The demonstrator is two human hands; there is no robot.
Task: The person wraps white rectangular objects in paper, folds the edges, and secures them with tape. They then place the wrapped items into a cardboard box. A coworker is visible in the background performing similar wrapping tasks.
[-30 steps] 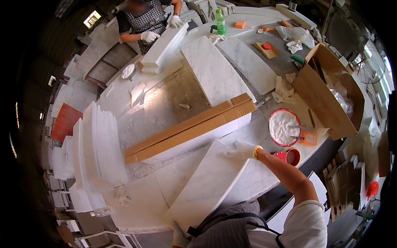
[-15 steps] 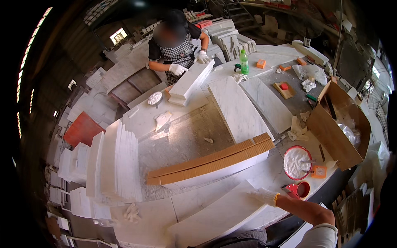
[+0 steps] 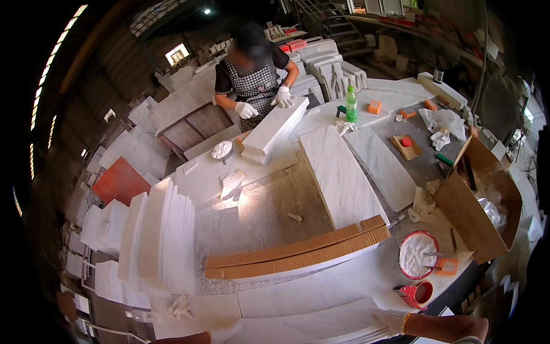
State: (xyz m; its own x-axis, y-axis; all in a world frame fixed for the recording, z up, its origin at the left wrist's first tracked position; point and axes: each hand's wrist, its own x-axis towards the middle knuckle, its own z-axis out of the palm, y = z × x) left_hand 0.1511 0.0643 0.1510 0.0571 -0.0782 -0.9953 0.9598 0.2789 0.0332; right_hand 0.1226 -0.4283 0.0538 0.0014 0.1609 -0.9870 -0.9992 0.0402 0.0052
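A long white marble slab (image 3: 309, 322) lies at the near edge of the worktable, with several thin layered edges showing toward its right end. My left hand (image 3: 227, 331), in a white glove, grips its left end; the lower picture edge cuts off part of that hand. At the opposite end my gloved right hand (image 3: 393, 322) has its fingers over the slab's edge, its fingertips hard to make out against the white stone. To the right of the slab stands a red tape dispenser (image 3: 416, 294).
Beyond the slab stretches a cardboard-topped white piece (image 3: 298, 249). A tub of white paste (image 3: 418, 255) and an open carton (image 3: 478, 212) stand right. Stacked slabs (image 3: 163, 241) rise left. Across the table, a gloved co-worker (image 3: 258, 86) handles a stone block (image 3: 275, 131).
My left hand has come into view at the slab's left end. My right hand and the slab sit lower in the picture. The whole view has shifted down and slightly right.
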